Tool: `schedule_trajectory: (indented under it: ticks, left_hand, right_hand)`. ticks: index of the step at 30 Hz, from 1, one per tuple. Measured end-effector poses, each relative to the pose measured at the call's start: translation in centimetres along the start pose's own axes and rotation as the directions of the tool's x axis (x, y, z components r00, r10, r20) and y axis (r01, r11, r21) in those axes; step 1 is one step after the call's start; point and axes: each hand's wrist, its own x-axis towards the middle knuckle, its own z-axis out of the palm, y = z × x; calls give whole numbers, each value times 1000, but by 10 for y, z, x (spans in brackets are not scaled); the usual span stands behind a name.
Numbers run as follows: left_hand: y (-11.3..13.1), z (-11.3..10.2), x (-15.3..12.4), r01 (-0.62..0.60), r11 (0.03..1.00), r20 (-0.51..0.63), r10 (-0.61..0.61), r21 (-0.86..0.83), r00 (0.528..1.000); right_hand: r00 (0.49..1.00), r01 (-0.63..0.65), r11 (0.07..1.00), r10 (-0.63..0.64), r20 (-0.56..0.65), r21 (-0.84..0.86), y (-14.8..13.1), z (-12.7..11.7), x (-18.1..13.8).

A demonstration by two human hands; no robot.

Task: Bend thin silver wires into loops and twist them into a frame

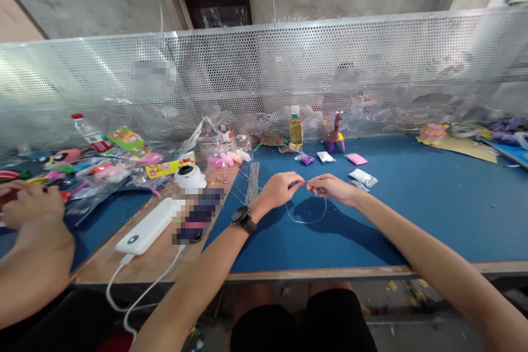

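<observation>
My left hand, with a black watch on its wrist, pinches one end of a thin pale wire. Close beside it, my right hand has its fingers closed on the same wire near the other end. Between the hands the wire hangs in a loop over the blue mat. To the left of my left hand lies a bundle of thin grey wires, with some loose strands. Small packets in purple, white and pink rest beyond my hands, near a clear packet.
A bottle of yellow liquid and a clay animal figure stand by the perforated metal divider. A power bank and a phone lie left, with cables over the edge. Another person's hands work at far left.
</observation>
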Motion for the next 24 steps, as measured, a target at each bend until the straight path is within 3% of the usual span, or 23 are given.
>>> schedule_trajectory:
  ticks: [3,5,7,9,11,14,17,20,24]
  left_hand:
    - [-2,2,1,9,1000,-2,-9,11,1000]
    - [-4,2,1,18,1000,-10,-18,-5,1000]
    - [-5,1,1,40,999,-17,-40,-35,999]
    - [-5,0,1,76,995,-28,-78,-70,997]
    - [-4,-1,1,109,988,-36,-113,-105,993]
    - [-4,-1,0,126,983,-28,-131,-137,991]
    - [-5,1,0,109,984,-12,-112,-141,994]
    - [-7,4,-1,76,987,-8,-78,-141,997]
    - [-5,5,0,50,992,-43,-55,-113,998]
  right_hand:
    - [993,-116,987,113,29,116,1,1,1]
    - [1000,-6,1000,6,2,10,2,1,1]
    - [976,198,959,-212,-51,-205,3,0,1]
    - [905,347,828,-419,-73,-440,5,-1,0]
    - [844,398,680,-534,-44,-616,5,-3,-2]
    - [818,374,528,-575,4,-762,5,-3,-5]
    - [805,338,434,-593,17,-835,3,-2,-7]
    - [809,283,437,-587,-33,-854,2,0,-8]
    - [835,205,618,-515,-193,-759,4,3,-3]
